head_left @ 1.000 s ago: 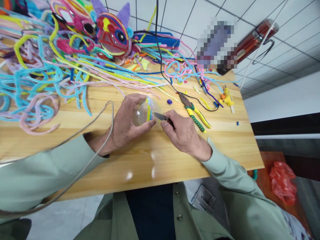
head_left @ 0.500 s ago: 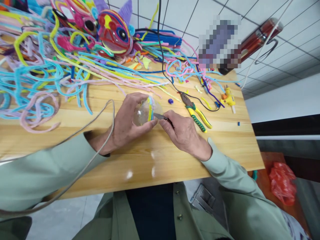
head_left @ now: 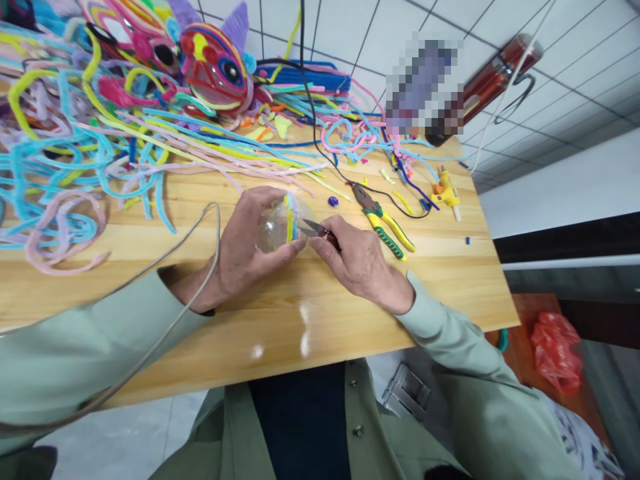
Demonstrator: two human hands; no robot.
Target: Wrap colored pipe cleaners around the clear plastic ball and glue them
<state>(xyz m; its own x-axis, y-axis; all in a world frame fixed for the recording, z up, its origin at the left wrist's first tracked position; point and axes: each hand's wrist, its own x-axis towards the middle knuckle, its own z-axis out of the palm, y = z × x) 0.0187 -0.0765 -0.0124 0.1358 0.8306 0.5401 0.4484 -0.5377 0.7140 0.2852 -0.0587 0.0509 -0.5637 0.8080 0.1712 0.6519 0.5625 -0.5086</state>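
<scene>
A clear round ball point(head_left: 273, 230) with yellow, blue and pale purple strips around it is held over the wooden table point(head_left: 325, 320). The fingers and thumb of my left hand point(head_left: 250, 237) wrap its left side. My right hand point(head_left: 357, 257) is closed on small dark scissors point(head_left: 316, 228); their two blades are slightly apart, with the tips at the right side of the strips. Most of the scissors' handle is hidden in my fingers. Pliers with green and yellow grips point(head_left: 383, 223) lie beyond my right hand.
Fuzzy coloured stems point(head_left: 90, 157) pile up at the left and back, beside a decorated colourful ball point(head_left: 217, 67). A yellow glue gun point(head_left: 447, 193) and red flask point(head_left: 493, 80) are at the right. A cable point(head_left: 217, 233) crosses my left forearm.
The scissors' blades have opened a little and sit slightly away from the strips. The whole view has shifted a little, and my left hand still holds the ball.
</scene>
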